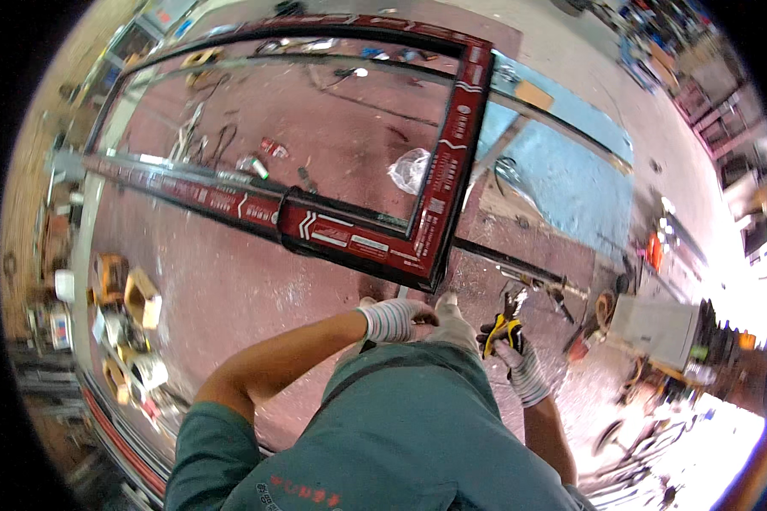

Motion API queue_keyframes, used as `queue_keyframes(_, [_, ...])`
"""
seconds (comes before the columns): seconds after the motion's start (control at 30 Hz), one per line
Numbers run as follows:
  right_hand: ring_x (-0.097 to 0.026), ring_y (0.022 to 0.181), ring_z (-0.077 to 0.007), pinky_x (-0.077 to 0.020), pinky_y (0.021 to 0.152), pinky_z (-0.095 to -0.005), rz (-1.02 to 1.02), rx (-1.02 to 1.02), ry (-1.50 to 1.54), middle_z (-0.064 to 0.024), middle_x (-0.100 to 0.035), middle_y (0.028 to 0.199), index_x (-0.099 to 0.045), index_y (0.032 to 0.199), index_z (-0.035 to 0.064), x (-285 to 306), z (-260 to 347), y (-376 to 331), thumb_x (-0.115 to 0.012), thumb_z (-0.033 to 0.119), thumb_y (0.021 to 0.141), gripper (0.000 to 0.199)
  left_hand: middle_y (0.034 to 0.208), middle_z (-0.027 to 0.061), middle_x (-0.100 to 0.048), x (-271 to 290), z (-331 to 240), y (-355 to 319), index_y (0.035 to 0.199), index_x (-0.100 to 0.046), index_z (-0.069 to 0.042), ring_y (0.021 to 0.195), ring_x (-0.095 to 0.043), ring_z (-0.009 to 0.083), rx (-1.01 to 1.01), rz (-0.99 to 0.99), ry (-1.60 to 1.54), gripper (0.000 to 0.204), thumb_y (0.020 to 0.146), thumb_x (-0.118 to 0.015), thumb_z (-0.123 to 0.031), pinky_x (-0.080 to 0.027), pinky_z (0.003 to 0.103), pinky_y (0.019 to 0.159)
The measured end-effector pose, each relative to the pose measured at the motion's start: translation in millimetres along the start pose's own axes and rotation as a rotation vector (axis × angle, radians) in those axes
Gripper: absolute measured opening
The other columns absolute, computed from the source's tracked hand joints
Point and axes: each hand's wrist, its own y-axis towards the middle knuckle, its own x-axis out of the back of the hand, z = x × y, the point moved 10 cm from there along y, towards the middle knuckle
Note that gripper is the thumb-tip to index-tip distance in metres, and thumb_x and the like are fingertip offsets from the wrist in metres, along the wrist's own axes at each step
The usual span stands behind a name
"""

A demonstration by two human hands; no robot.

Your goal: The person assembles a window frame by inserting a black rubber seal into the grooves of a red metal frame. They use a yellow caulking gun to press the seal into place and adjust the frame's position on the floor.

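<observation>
My right hand (520, 364), in a striped work glove, is closed around pliers (509, 324) with yellow and black handles. Their metal jaws point away from me. My left hand (401, 321), gloved the same way, is in front of my waist with its fingers curled in; whatever they may hold is hidden. Just beyond my hands stretches a large dark rectangular frame (452, 175) covered in red printed film. A black band (283, 217) loops around its near bar. Neither hand touches the frame.
Dark bars (520, 266) run under and beside the frame. A blue sheet (583, 162) covers floor at the right. Clear plastic (410, 170) and scraps lie inside the frame's outline. Cardboard boxes (143, 298) stand left; a pale cabinet (652, 330) and clutter are right.
</observation>
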Motion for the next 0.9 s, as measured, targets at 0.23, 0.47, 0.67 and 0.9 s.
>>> queue_keyframes(0.23, [-0.055,0.091,-0.0110,-0.0477,0.082,-0.0267,-0.229,-0.003,-0.016,-0.0018,-0.061,0.100,-0.056,0.114,0.0007,-6,-85,-58,-0.069,0.010,0.087,0.031,0.108,0.0123,-0.069,52,-99,46,0.116,-0.065,-0.007,0.100,-0.065,0.0231,-0.173,0.139,0.235,0.029,0.092,-0.063,-0.024,-0.051,0.035,0.090])
queue_keyframes(0.47, [-0.058,0.093,-0.0289,-0.0475,0.085,-0.0354,-0.383,0.080,-0.459,-0.0173,-0.059,0.106,-0.057,0.111,-0.0019,-46,-88,-78,-0.071,0.009,0.081,0.035,0.102,0.0146,-0.070,17,-73,154,0.116,-0.066,-0.009,0.097,-0.065,0.0327,-0.108,0.554,0.910,0.040,0.089,-0.056,-0.037,-0.049,0.040,0.088])
queue_keyframes(0.67, [-0.053,0.093,-0.0159,-0.0462,0.085,-0.0312,-0.599,0.167,0.271,-0.0058,-0.058,0.101,-0.057,0.114,-0.0009,-119,-83,-72,-0.073,0.013,0.083,0.037,0.104,0.0130,-0.070,-46,36,186,0.111,-0.069,-0.003,0.095,-0.064,0.0286,0.094,1.093,1.300,0.050,0.085,-0.063,-0.046,-0.047,0.039,0.088])
queue_keyframes(0.9, [-0.052,0.112,-0.0222,-0.0411,0.097,-0.0330,-0.896,-0.078,0.365,-0.0130,-0.057,0.116,-0.060,0.113,0.0002,-192,-102,-22,-0.072,0.020,0.082,0.039,0.097,0.0105,-0.072,-82,53,159,0.125,-0.059,0.001,0.080,-0.069,0.0194,0.212,1.351,0.902,0.044,0.087,-0.065,-0.018,-0.054,0.035,0.070])
